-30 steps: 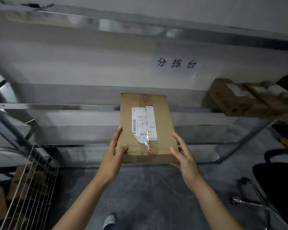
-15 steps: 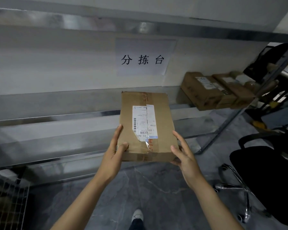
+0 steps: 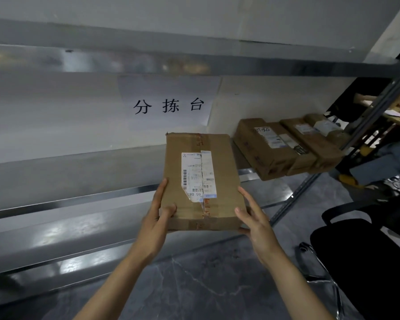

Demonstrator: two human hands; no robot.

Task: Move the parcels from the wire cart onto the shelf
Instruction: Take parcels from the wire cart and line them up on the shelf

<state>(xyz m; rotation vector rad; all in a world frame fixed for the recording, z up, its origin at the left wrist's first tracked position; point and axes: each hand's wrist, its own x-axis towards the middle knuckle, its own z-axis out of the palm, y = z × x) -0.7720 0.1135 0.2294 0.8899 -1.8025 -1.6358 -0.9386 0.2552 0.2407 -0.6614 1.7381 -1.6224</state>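
Currently, one brown parcel (image 3: 202,181) is held in the air before the shelf (image 3: 79,188), not resting on it. The left hand (image 3: 158,218) grips its near left corner, thumb on top. The right hand (image 3: 256,224) clasps the near right corner, forefinger straight along the side. Fingers underneath are hidden. At the shelf's right end lies a row of parcels (image 3: 273,148), apparently four; the farthest is blurred.

- Your parcel (image 3: 217,172) is a flat brown cardboard box, taped down the middle, with a torn white label facing up. You hold it in the air before the shelf, left hand (image 3: 157,215) and right hand (image 3: 254,218) at its near corners.
- The shelf (image 3: 79,179) is shiny metal.
- The shelved parcels (image 3: 263,146), brown and labelled, lie side by side at its right end.
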